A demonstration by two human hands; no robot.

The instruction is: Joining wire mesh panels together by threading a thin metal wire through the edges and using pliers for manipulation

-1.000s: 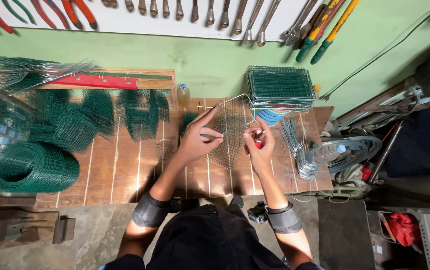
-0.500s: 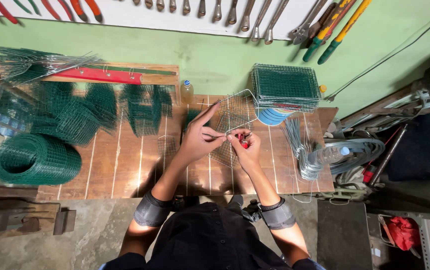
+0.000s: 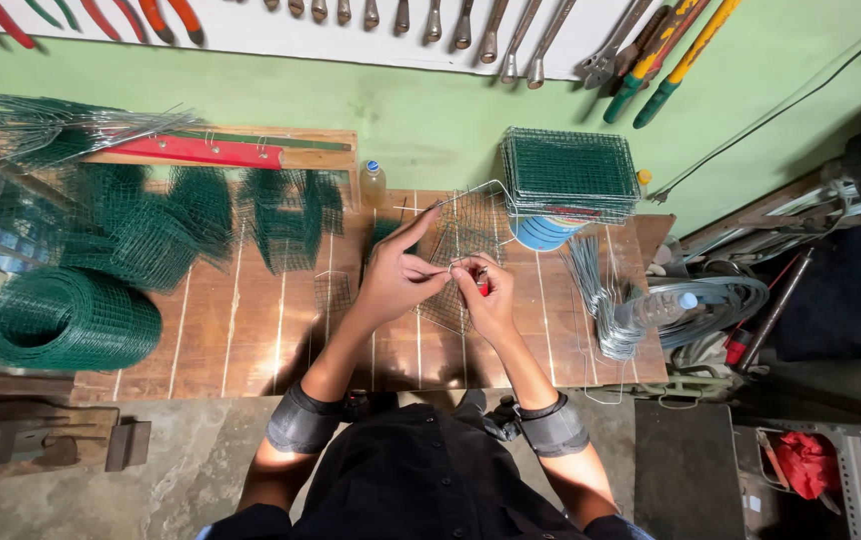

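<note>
Head view. We look down on a wooden counter (image 3: 251,340) below a green wall hung with hand tools. The left hand (image 3: 396,275) grasps the near edge of a wire mesh panel (image 3: 456,245), forefinger stretched out along it; the right hand (image 3: 486,295) is clenched on a small red-handled tool (image 3: 482,287), its tip touching the wire just beside the left thumb. Against half a second ago, the right hand has drawn in from the panel's right side to meet the left, so both grips now work one spot on the mesh. Beyond the hands stands a stack of finished mesh panels (image 3: 571,172) on a blue bucket (image 3: 541,230); right of them lies a bundle of wire pieces (image 3: 601,300); far left, a roll of green mesh (image 3: 66,320).
</note>
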